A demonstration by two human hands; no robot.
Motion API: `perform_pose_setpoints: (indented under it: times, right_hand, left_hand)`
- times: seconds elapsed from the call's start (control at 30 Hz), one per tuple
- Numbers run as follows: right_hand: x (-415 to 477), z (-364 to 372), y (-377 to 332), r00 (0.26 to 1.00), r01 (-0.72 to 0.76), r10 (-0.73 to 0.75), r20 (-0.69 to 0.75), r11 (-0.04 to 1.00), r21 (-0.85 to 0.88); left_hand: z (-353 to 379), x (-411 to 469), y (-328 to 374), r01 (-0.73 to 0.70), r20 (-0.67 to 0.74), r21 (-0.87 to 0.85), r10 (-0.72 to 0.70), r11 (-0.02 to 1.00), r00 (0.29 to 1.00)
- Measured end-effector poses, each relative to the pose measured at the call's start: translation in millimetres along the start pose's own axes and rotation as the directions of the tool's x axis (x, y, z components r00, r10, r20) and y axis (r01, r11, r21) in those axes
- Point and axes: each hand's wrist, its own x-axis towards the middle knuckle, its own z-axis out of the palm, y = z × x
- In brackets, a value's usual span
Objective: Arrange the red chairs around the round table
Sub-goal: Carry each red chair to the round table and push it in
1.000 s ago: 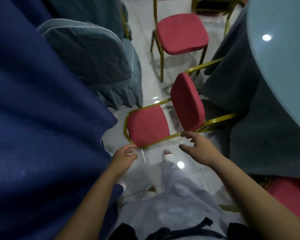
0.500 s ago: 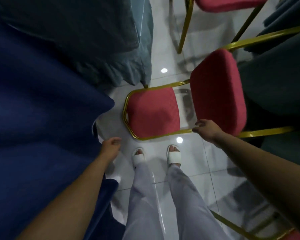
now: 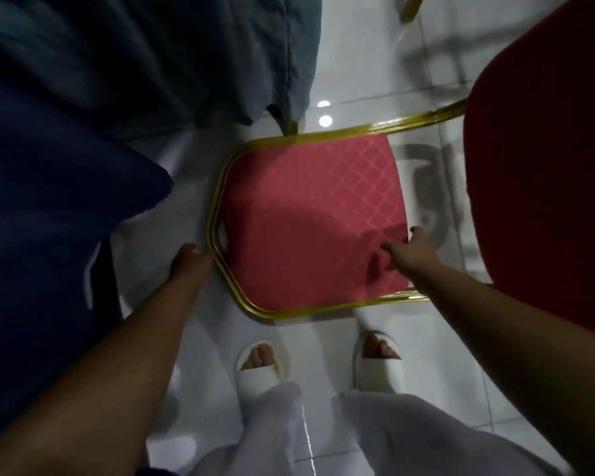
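A red chair [image 3: 310, 214] with a gold frame lies tipped over on the white floor in front of my feet. Its padded back faces up at the centre and its seat [image 3: 543, 187] rises at the right. My left hand [image 3: 190, 262] is against the frame's lower left corner, and its fingers are hidden from me. My right hand [image 3: 409, 250] grips the right edge of the padded back. The round table is out of view.
A dark blue cloth [image 3: 49, 201] fills the left side. A grey-blue chair cover [image 3: 220, 56] hangs at the top, close to the chair's frame. A gold leg of another chair [image 3: 409, 8] shows at the top right. My feet in white slippers [image 3: 260, 369] stand just below the chair.
I have bent lower over the chair, so it fills more of the view. My left hand moved up to the frame's corner. My right hand slid from the frame rail onto the back's edge.
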Motion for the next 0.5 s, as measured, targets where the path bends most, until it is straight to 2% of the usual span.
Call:
perform_pose_setpoints:
  times: [0.07, 0.13, 0.27, 0.33, 0.4, 0.5]
  right_hand:
    - [23.0, 7.8, 3.2, 1.0, -0.003, 0.003, 0.01, 1.0, 0.015]
    - [36.6, 8.5, 2.0, 0.999, -0.021, 0.018, 0.042, 0.998, 0.062]
    - [44.6, 1.1, -5.6, 0.982, -0.103, 0.077, 0.171, 0.983, 0.152]
    - [40.7, -3.7, -11.9, 0.971, -0.157, 0.123, 0.203, 0.974, 0.165]
    - [32.0, -7.1, -18.2, 0.978, -0.147, 0.12, 0.172, 0.976, 0.159]
    - [1.5, -10.4, -23.8, 0.996, -0.086, 0.085, 0.016, 0.989, 0.117]
  left_hand:
    - [11.3, 28.2, 2.7, -0.057, -0.065, 0.141, 0.066, 0.988, 0.996]
    - [20.1, 47.9, 5.9, -0.123, -0.063, 0.254, 0.144, 0.959, 0.988]
    - [27.2, 71.3, 14.7, -0.095, -0.096, 0.316, 0.131, 0.944, 0.987]
    - [24.4, 76.1, 20.0, -0.111, -0.067, 0.35, 0.143, 0.93, 0.987]
    - [12.5, 69.7, 21.3, -0.14, -0.03, 0.383, 0.164, 0.913, 0.986]
    - [-10.2, 32.4, 10.9, -0.13, 0.017, 0.3, 0.131, 0.945, 0.991]
